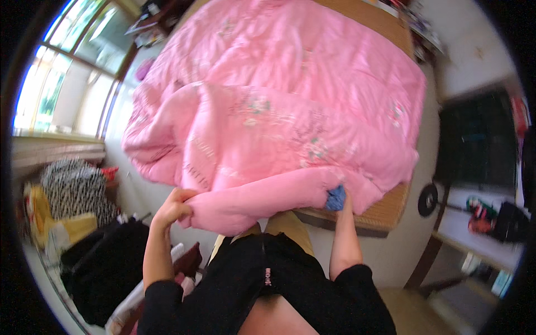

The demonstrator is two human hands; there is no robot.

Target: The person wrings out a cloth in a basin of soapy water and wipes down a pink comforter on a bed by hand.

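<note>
A large pink quilt [268,134] with printed flowers and lettering spreads over a bed. Its near part is folded back in a thick roll in front of me. My left hand [173,207] is closed around the roll's left end, just off the bed's near side. At the roll's right end, my right hand [347,201] is at the quilt's edge, with a crumpled blue cloth [335,199] bunched in it. The fingers of that hand are mostly hidden by the blue cloth and the quilt.
A woven mat [385,209] covers the bed and shows at its near right corner. To the left lie black clothing [106,268] and a patterned black-and-white cloth [75,181] below a window [72,72]. On the right are a dark screen [477,145] and a table [474,223].
</note>
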